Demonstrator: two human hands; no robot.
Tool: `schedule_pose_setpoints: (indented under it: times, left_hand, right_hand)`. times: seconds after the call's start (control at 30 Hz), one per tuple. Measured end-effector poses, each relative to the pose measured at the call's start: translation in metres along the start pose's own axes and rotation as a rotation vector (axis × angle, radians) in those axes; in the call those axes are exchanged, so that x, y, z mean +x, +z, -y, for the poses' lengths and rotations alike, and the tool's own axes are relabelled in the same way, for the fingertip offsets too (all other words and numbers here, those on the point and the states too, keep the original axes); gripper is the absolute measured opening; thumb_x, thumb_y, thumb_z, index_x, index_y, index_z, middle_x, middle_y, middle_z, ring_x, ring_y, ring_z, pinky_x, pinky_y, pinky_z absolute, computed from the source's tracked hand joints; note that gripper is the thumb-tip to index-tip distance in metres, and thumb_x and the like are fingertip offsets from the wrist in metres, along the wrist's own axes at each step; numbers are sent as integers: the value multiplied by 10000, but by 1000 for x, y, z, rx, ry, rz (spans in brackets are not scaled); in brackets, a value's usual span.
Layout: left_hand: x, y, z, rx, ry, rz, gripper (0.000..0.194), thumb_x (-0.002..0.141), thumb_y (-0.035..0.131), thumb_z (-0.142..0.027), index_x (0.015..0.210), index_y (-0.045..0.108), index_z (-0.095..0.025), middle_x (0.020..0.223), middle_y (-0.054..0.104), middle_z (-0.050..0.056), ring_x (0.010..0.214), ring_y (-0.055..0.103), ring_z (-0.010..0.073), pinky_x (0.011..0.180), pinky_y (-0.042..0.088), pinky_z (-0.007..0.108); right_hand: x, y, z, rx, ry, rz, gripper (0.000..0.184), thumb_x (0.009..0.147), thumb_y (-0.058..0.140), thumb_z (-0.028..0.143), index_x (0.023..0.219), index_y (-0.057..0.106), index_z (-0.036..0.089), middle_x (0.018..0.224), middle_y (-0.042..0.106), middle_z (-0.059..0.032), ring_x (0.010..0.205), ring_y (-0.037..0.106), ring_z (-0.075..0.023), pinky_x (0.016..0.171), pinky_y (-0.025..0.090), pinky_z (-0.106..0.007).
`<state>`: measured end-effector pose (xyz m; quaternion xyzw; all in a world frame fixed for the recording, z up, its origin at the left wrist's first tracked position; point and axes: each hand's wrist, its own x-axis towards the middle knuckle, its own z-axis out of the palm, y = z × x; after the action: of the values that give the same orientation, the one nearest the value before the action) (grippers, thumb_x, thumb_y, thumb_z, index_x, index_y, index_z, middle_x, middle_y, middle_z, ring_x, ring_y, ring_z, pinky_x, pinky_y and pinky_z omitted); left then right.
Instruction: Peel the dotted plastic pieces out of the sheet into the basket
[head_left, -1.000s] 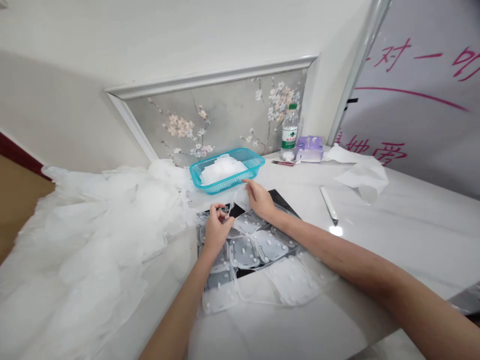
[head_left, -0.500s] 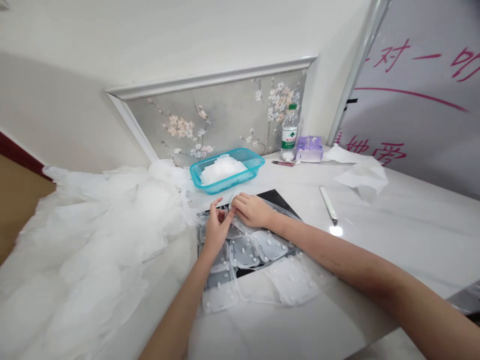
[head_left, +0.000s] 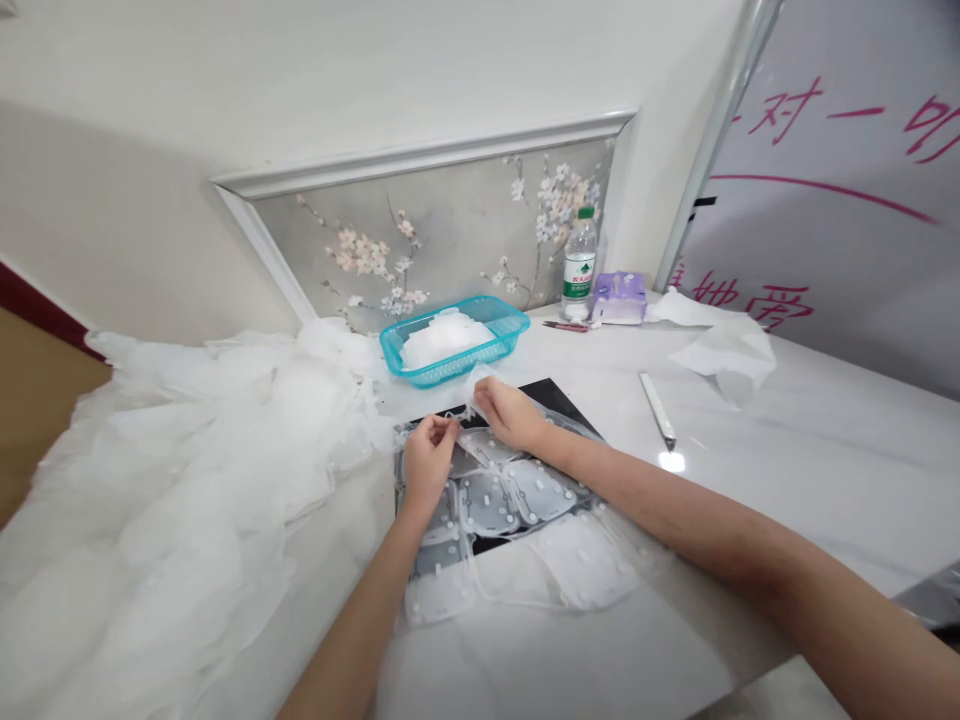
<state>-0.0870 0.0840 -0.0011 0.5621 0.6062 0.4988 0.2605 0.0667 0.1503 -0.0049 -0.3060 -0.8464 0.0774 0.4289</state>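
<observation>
Left hand (head_left: 429, 465) and right hand (head_left: 510, 415) pinched shut on a white film scrap (head_left: 471, 398), just above white plastic pads (head_left: 487, 505) on a black board (head_left: 551, 392), blue basket (head_left: 435, 377) beyond, white film heap (head_left: 225, 430) to the left

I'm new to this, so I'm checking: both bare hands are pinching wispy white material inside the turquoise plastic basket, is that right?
Not quite: the head view shows the left hand and right hand pinching the wispy white material outside the turquoise plastic basket, just in front of it, above a black sheet.
</observation>
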Motion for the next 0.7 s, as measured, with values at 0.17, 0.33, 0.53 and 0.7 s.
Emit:
schedule_pose_setpoints:
  times: [0.17, 0.33, 0.53, 0.7]
  left_hand:
    - [0, 2, 0, 27, -11, 14, 231, 745, 592, -411, 807, 580, -189, 714, 627, 7, 670, 591, 153, 652, 444, 261]
    - [-2, 1, -3, 91, 70, 76, 323, 769, 581, -424, 1025, 547, -229, 765, 585, -17, 627, 558, 130, 589, 421, 232]
    - [-6, -2, -14, 169, 162, 79, 235, 847, 478, -410, 763, 560, -207, 654, 568, -31, 568, 525, 118, 563, 375, 220]
    - [-10, -2, -18, 192, 179, -2, 259, 882, 415, -384, 835, 598, -207, 729, 650, 7, 656, 614, 157, 609, 410, 237]
  right_hand:
    - [0, -3, -4, 25, 87, -62, 230, 948, 242, 285, 952, 449, 186, 793, 597, -69, 716, 564, -191, 649, 411, -288]
    - [-1, -3, 7, -33, -202, 178, 200, 920, 294, 246, 942, 479, 173, 831, 621, -91, 753, 578, -187, 641, 415, -277]
    - [0, -2, 8, 15, -67, 62, 215, 939, 244, 257, 924, 443, 177, 793, 601, -81, 715, 567, -178, 648, 415, -274]
    - [1, -2, 8, 108, 55, -7, 193, 931, 270, 290, 897, 437, 200, 734, 575, -44, 641, 538, -172, 619, 396, -271]
